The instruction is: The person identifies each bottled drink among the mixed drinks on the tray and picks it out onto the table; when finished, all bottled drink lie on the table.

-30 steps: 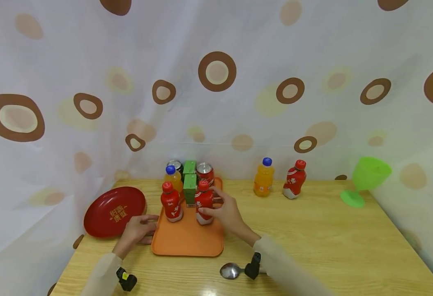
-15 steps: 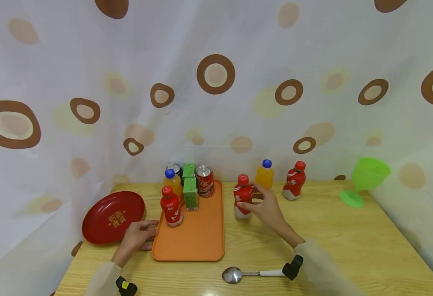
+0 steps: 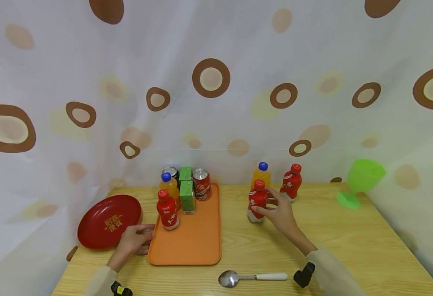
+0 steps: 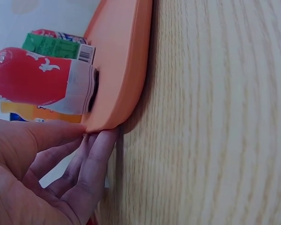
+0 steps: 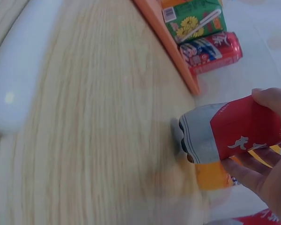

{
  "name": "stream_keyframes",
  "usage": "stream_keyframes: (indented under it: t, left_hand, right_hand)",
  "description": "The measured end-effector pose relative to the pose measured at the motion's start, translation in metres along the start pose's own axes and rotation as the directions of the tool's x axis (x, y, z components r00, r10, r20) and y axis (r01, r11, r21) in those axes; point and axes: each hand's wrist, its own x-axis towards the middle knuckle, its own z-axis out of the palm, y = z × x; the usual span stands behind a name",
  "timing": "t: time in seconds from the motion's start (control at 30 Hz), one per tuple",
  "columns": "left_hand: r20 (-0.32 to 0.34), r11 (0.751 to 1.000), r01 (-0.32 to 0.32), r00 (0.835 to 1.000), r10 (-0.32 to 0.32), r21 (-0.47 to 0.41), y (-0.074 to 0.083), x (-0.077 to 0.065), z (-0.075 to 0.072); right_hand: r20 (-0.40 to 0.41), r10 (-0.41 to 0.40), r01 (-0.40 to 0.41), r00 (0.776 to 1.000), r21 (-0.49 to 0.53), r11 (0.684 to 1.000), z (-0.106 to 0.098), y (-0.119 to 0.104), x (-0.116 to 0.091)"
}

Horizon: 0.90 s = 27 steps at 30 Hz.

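Note:
My right hand [image 3: 281, 214] grips a red bottle [image 3: 258, 201] with a red cap and white base, right of the tray. In the right wrist view the bottle's base is close over the tabletop. My left hand [image 4: 61, 164] pinches the left edge of the orange tray [image 4: 131, 70], thumb at the rim and fingers below it. On the tray stand another red bottle [image 3: 167, 211], an orange juice bottle [image 3: 170, 190] with a blue cap, two green drink cartons [image 3: 187, 197], a red can [image 3: 201, 185] and a dark can [image 3: 171, 171] partly hidden at the back.
A red oval plate [image 3: 109, 222] lies left of the tray. Behind the held bottle stand an orange juice bottle [image 3: 261, 174] and a red bottle [image 3: 291, 183]. A green goblet [image 3: 364, 176] is far right. A spoon [image 3: 253, 277] lies in front, near the table's front edge.
The right hand has carried the red bottle off the tray to the right, over the wooden table. The left hand has stayed at the tray's left edge.

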Motion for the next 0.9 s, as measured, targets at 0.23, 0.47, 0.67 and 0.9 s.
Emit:
stream_keyframes:
  t: [0.23,0.47,0.67,0.9]
  left_hand:
    - [0.0,1.0,0.005,1.0,-0.005,-0.004,-0.002,-0.003,-0.006]
    - [-0.016,1.0,0.004,1.0,-0.004,0.003,-0.003,-0.004,-0.006]
    - [-0.018,1.0,0.002,1.0,-0.001,0.014,-0.002,-0.002,-0.005]
    - [-0.019,1.0,0.004,1.0,-0.004,0.016,-0.001,-0.001,0.001]
  right_hand:
    - [0.011,-0.005,0.005,1.0,0.021,1.0,-0.008,0.011,-0.002]
    - [-0.012,0.018,-0.018,1.0,-0.048,0.999,-0.04,0.023,-0.007]
    - [-0.084,0.016,-0.027,0.996,-0.128,0.991,-0.077,0.039,-0.016]
    - [-0.149,0.015,-0.044,0.989,-0.192,0.98,-0.114,0.057,-0.027]
